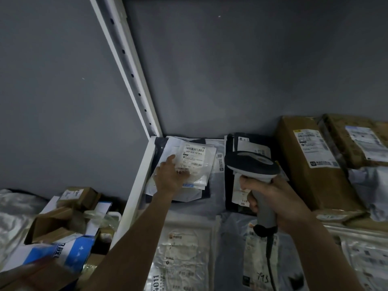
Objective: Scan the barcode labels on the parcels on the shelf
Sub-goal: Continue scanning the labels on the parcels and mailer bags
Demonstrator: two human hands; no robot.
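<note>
Grey-and-black handheld barcode scanner [253, 164]; white plastic mailer with black-barred label [194, 158]; brown cardboard box with white label [310, 160]; black poly bag [231, 198]; white metal shelf upright [130, 76]; blue-and-white carton [69, 250]; dull grey wall [252, 59]

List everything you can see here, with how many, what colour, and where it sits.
Pouch: one, white with barcode label, back left corner of shelf, atop a pile of flat mailers.
Black mailer: one, mid shelf, behind the scanner.
Brown boxes: two, labelled, back right of shelf.
Plastic mailers: several, grey and clear, front of shelf; exact count unclear.
Shelf post: one, white, slanting up from the shelf's left edge.
Clutter: cardboard boxes and a blue and white carton, left of the shelf.
Wall: grey, behind the shelf.
Scanner: one, grey and black, corded, in the right hand.
Left hand: fingers resting on the pouch.
Right hand: grips the scanner handle.
</note>
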